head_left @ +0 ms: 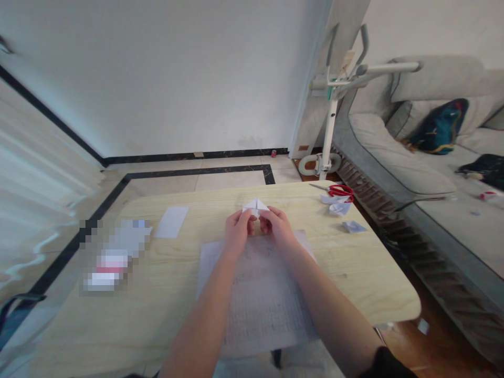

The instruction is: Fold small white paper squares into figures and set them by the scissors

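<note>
A small folded white paper (256,204) with a pointed top and a crease down its middle is held between my two hands near the table's far side. My left hand (238,227) pinches its left lower corner, thumb on the near face. On the opposite corner, my right hand (275,223) grips it in the same way. The curled fingers hide the paper's lower edge. Beneath my forearms lies a large sheet (268,299) covered with faint printed lines, hanging over the table's near edge.
Red-handled scissors (340,191) lie at the far right, beside crumpled paper scraps (338,208) and a folded paper piece (354,227). A blank white sheet (172,221) rests on the wooden table (165,304), left of my hands. A blurred-out item (118,252) is further left. A grey sofa (417,173) stands to the right.
</note>
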Tool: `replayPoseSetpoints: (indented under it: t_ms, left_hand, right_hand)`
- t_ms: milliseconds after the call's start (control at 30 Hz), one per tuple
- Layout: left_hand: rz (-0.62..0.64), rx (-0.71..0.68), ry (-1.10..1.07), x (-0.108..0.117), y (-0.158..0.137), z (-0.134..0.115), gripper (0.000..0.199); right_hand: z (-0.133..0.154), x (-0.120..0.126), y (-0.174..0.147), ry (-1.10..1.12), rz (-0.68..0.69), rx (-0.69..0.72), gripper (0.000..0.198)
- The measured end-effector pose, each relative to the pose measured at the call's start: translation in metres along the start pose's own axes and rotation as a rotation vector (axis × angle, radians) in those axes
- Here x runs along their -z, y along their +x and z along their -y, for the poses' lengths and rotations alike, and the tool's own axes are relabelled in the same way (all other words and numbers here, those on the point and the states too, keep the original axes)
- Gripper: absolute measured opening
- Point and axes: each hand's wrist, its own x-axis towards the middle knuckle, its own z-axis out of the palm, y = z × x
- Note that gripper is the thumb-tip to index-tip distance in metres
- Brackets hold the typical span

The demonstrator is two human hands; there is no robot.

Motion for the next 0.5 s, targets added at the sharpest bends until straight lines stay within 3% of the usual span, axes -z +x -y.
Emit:
replayPoseSetpoints:
  t_ms: [500]
  left_hand:
    - [0.025,-0.172,0.283,-0.0021,-0.0074,-0.0088,0.037]
  right_hand:
    - [0.0076,-0.0011,-0.0032,-0.156,-0.067,0.064,0.016]
